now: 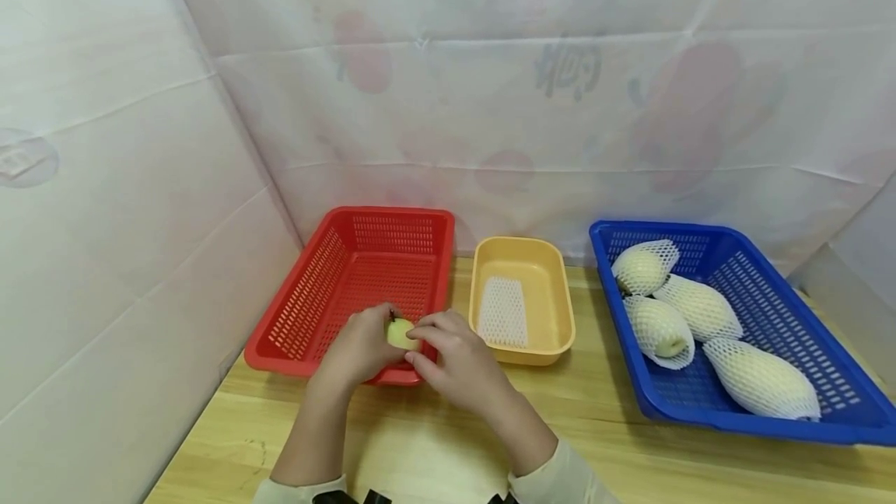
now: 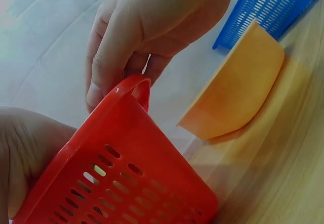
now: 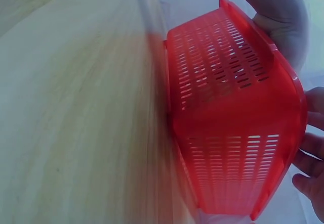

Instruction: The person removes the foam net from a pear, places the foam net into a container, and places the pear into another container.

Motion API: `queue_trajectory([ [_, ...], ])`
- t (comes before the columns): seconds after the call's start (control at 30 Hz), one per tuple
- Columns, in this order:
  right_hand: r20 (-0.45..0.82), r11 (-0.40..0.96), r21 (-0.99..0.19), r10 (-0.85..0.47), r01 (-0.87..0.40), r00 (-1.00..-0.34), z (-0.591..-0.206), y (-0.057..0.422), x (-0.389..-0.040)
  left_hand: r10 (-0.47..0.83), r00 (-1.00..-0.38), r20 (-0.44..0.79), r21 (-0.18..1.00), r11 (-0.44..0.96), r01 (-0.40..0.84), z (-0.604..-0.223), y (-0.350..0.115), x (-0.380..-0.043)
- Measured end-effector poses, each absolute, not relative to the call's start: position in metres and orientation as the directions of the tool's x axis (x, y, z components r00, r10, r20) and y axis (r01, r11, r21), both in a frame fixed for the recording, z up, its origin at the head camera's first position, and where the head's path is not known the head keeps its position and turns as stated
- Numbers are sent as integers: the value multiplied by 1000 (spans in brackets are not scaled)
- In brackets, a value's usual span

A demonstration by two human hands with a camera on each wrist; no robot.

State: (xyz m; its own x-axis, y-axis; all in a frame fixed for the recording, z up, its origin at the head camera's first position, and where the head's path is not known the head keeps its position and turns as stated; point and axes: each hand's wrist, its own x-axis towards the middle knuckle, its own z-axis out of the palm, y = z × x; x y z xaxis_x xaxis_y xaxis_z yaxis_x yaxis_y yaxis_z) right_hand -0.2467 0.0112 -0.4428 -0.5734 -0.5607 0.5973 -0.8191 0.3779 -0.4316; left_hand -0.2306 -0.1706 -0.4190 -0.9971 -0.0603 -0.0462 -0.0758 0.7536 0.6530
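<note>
A round, pale yellow-green fruit with a dark stem (image 1: 401, 333), bare of any net, sits low and left of centre in the head view, over the near end of the red perforated plastic basket (image 1: 392, 271); the left hand (image 1: 360, 344) grasps it, fingers behind and thumb in front; the right hand (image 1: 458, 356) reaches in from the right with loosely bent fingers, thumb and index apart, their tips at the fruit's right side, though whether they touch it I cannot tell.

Right of centre, the yellow rectangular plastic basin (image 1: 542, 294) holds one flat white foam net (image 1: 502, 313); at the right of the frame, the blue perforated plastic basket (image 1: 826, 432) holds four pale fruits in white foam nets (image 1: 763, 379).

The step in hand looks to be setting the bare fruit down in the red basket, whose floor shows no other fruit; the next move seems to call for lowering it gently within the near wall, then loosening the left fingers; letting go too high could bruise it, and the right hand probably needs only to steady or draw clear.
</note>
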Motion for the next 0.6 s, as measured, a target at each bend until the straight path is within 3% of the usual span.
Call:
queue_trajectory([
  [0.6, 565, 386, -424, -595, -819, -572, -445, 13, -246, -33, -994, -103, 684, 724, -95, -416, -173, -228],
])
